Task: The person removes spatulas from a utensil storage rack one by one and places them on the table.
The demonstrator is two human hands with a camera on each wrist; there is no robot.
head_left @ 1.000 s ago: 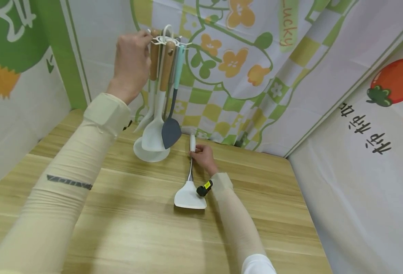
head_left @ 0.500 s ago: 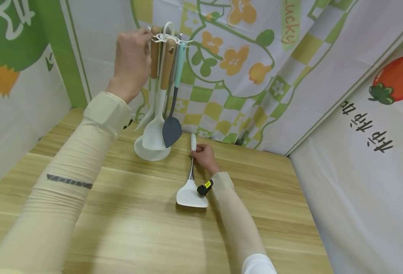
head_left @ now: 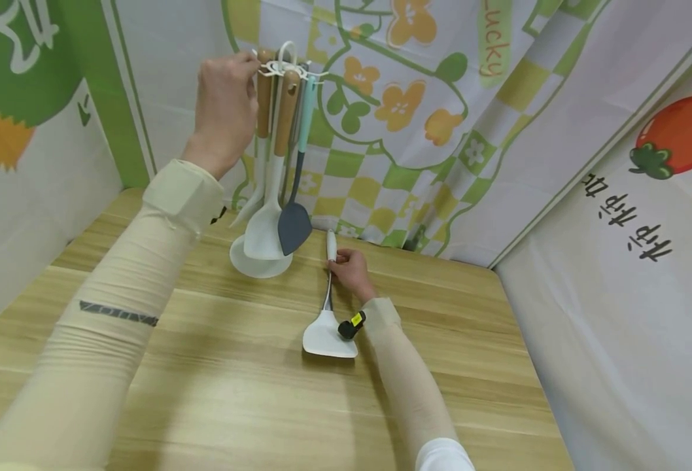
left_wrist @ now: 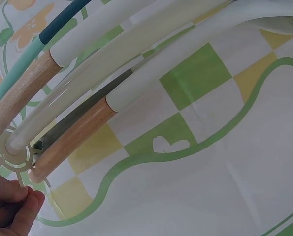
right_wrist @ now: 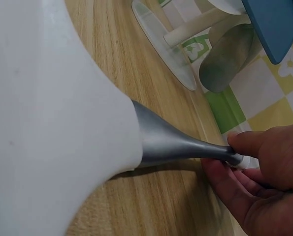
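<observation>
Up at the top of a white utensil rack, my left hand pinches one of its hook arms, as the left wrist view shows. From the rack hang a wood-handled white turner, a dark grey spatula with a turquoise handle, and other utensils partly hidden behind them. To the right, my right hand pinches a white-headed spatula at its metal neck just below the white handle. In the right wrist view its grey metal shaft runs between thumb and fingers, and its head lies close over the table.
The rack's round white base stands on the wooden table near the back. A patterned curtain hangs behind it. Printed white walls rise at left and right. A small black camera sits at my right wrist.
The spatula's head has shifted very slightly to the right since a second ago. Both hands keep their holds and stay in almost the same places.
</observation>
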